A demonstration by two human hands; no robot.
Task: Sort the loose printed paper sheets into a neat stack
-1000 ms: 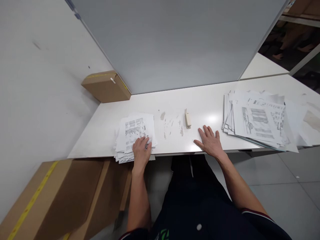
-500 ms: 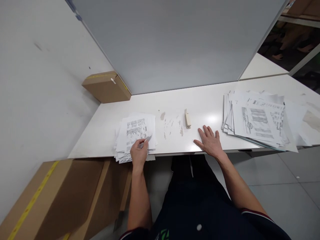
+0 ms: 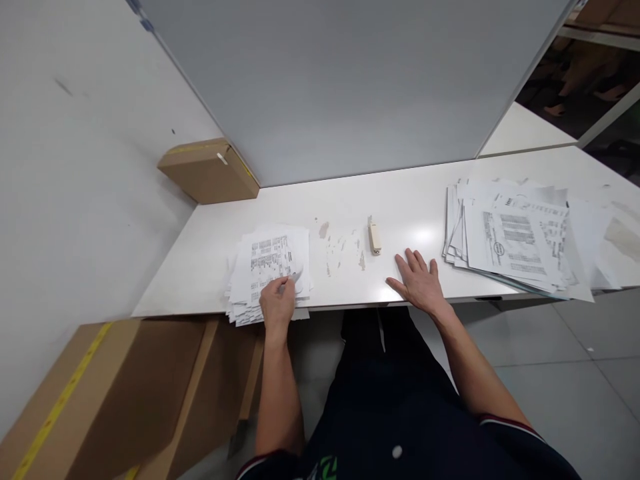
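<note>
At the front left of the white table lies a stack of printed papers [image 3: 267, 257]. My left hand [image 3: 278, 303] is over its near right part, thumb and fingers pinched on the lifted, curling corner of the top sheet. My right hand [image 3: 419, 281] rests flat on the tabletop with fingers spread, holding nothing. Just beyond and left of it lies a beige stapler [image 3: 375, 239]. Right of my right hand, apart from it, is a larger, untidy pile of printed papers [image 3: 510, 240].
The white table [image 3: 310, 200] runs along a grey panel [image 3: 350, 87]. A closed cardboard box [image 3: 215, 175] stands in the far left corner. Large cardboard boxes [image 3: 130, 387] sit below the table's left end. A shelf opening [image 3: 580, 80] shows at the upper right.
My left hand still pinches the sheet's corner, which curls slightly differently. My right hand has stayed flat in place. The whole view has shifted slightly.
</note>
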